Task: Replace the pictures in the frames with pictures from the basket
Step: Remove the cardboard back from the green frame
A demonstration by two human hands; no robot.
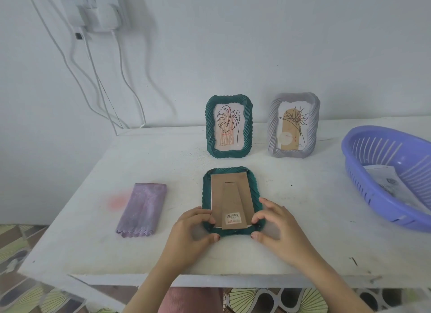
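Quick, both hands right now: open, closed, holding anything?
Left hand: pinches the face-down green frame at its near left corner.
Right hand: pinches the same frame at its near right corner.

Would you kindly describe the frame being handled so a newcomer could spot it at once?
On the white table, near its front edge, lies the face-down green frame, gripped at its lower corners by the left hand and right hand. Unlike the upright green frame and grey frame behind it, it shows a cardboard back with a barcode sticker.

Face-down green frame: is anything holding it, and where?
Both hands hold the face-down green frame at its near end: left hand on the near-left corner, right hand on the near-right corner.
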